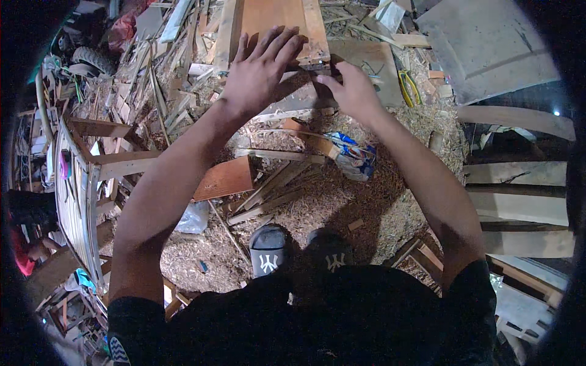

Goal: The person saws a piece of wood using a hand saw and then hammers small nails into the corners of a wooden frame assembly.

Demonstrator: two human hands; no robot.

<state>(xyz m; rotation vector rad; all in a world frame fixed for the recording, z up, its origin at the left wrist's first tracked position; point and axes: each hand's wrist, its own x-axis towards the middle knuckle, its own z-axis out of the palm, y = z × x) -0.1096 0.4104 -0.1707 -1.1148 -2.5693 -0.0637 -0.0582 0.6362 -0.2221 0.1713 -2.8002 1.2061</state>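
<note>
A framed wooden panel [268, 21], orange-brown in the middle with paler side rails, lies at the top centre. My left hand [256, 76] rests on its near end, palm down with the fingers spread. At the panel's near right corner, my right hand [354, 91] curls its thumb and fingers around the edge. Its fingertips are partly hidden behind the corner, so anything small between them does not show. To the right of this hand, pliers with yellow-and-black handles [409, 88] lie on the shavings beside a thin brown board [381, 70].
Wood shavings and offcuts cover the floor. Near my sandals [268, 250] lie an orange-brown board [226, 179], a blue-and-white plastic packet [353, 155] and a clear bag [193, 218]. A slatted wooden frame [516, 174] stands right, a wooden structure [76, 177] left. A large grey panel [488, 49] leans far right.
</note>
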